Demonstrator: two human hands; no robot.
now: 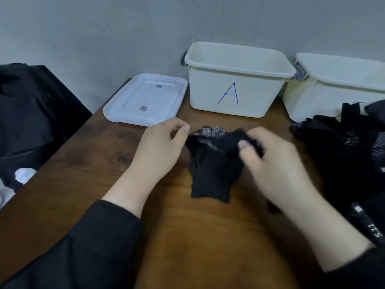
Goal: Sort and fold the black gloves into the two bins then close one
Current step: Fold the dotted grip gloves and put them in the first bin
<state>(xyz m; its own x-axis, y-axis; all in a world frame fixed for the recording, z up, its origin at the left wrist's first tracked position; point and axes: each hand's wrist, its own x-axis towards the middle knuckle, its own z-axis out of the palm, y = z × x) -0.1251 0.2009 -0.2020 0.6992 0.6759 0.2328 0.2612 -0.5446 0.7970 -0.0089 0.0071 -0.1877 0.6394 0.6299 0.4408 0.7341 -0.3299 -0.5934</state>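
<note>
Here, black glove (pixel 212 172) between both hands.

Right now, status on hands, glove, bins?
Right hand pinches the black glove mid-fold; left hand at its edge, grip unclear. Bin A open, lid beside it. Glove pile waits right.

My left hand (pixel 160 149) sits mid-frame, fingers curled, thumb and forefinger pinched together. My right hand (pixel 277 163), right of center and kinda blurry, has its fingers curled in a grip. Both forearms come up from the bottom corners in black sleeves (pixel 93 247).
</note>
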